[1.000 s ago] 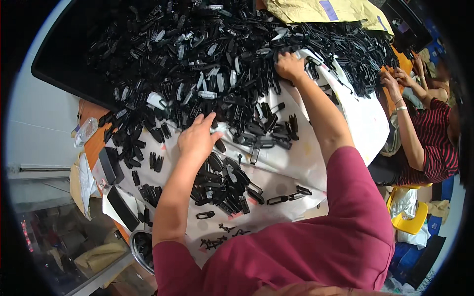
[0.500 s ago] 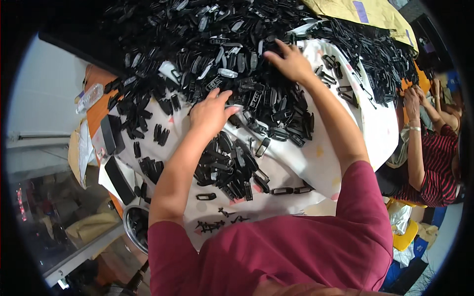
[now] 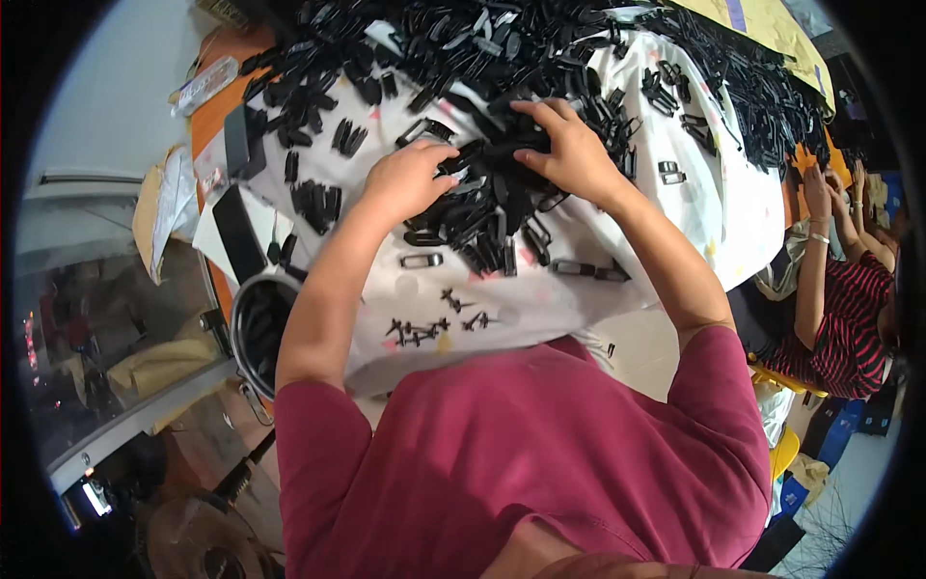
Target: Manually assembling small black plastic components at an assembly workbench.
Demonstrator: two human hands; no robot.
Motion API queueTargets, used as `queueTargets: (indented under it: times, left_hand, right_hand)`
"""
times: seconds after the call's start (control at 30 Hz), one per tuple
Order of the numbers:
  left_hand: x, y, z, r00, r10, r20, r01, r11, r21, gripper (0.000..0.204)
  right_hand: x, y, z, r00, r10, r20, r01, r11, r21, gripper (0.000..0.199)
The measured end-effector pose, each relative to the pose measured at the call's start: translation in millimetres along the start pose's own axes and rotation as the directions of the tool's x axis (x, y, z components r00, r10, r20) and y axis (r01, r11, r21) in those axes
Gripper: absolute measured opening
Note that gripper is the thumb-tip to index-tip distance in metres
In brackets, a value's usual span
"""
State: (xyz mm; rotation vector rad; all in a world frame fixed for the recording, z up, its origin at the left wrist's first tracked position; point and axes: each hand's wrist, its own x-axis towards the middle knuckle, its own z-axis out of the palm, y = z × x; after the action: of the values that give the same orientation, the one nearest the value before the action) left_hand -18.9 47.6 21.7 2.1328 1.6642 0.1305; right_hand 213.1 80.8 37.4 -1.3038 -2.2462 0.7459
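Observation:
My left hand [image 3: 410, 181] rests at the left edge of a small pile of black oblong plastic parts [image 3: 482, 217], its thumb and fingers spread and curved. Across the pile, my right hand [image 3: 574, 154] has its thumb and fingers apart over more black parts, which are smeared by motion. Neither hand visibly closes around a single part. Just behind lies a large heap [image 3: 434, 58] of the same parts. A loose black frame-shaped part [image 3: 422, 261] is on the pale patterned cloth [image 3: 521, 309], and several small black cross-shaped pieces [image 3: 415, 333] lie nearer me.
A clear plastic bottle [image 3: 204, 85], a dark flat box [image 3: 238, 232] and a round dark bin [image 3: 262, 323] stand along the left. Yellow-brown sacking [image 3: 762, 34] covers the far right. At the right, another person in a striped shirt [image 3: 844, 314] works at the heap.
Both hands have come nearer my body, with black parts shifted from the big heap toward the small pile. My view has tilted, so the table sits higher.

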Motion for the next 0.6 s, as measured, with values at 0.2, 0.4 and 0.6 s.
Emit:
queueTargets:
  times: [0.2,0.4,0.6]
  left_hand:
    - [-44.8,-3.7,14.4,0.999,0.016,-0.028,-0.016,1.000,-0.022,0.032]
    - [-90.2,5.4,21.4,0.995,0.084,-0.050,-0.092,0.976,-0.198,0.040]
    - [-70.3,-58.1,-49.7,0.891,-0.390,-0.234,0.331,0.909,-0.255,0.041]
  right_hand:
    - [-44.4,-28.6,35.5,0.997,-0.067,-0.045,0.068,0.997,0.026,0.045]
    - [-75.1,-52.1,42.6,0.973,-0.209,-0.095,0.203,0.977,-0.066,0.034]
    - [-72.8,-56.5,26.2,0.950,-0.298,-0.090,0.265,0.926,-0.270,0.032]
